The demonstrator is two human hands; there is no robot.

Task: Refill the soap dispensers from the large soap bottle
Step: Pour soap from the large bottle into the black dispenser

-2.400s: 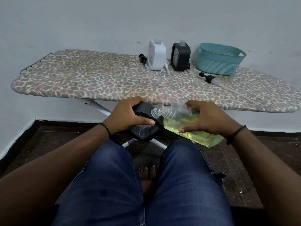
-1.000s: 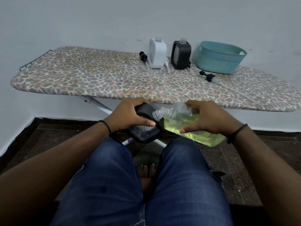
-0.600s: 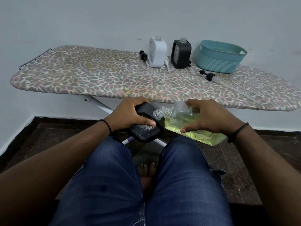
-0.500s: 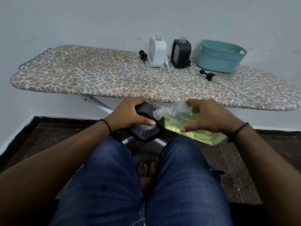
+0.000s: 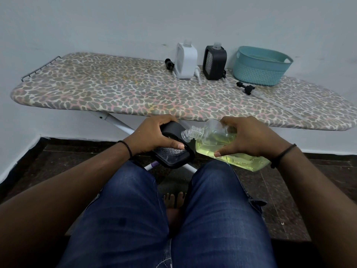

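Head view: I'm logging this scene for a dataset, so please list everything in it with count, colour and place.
large soap bottle: 1, clear with yellow-green liquid, tipped on its side above the lap, mouth at the held dispenser
held dispenser: 1, black, above the lap
white dispenser: 1, white, uncapped, back of board
black dispenser: 1, black, uncapped, right of the white one
pump heads: 2 clearly seen, black, one left of the white dispenser, one before the basket
basket: 1, teal, back right of board
ironing board: 1, leopard print, along the wall
left hand: grips the held dispenser
right hand: grips the large soap bottle
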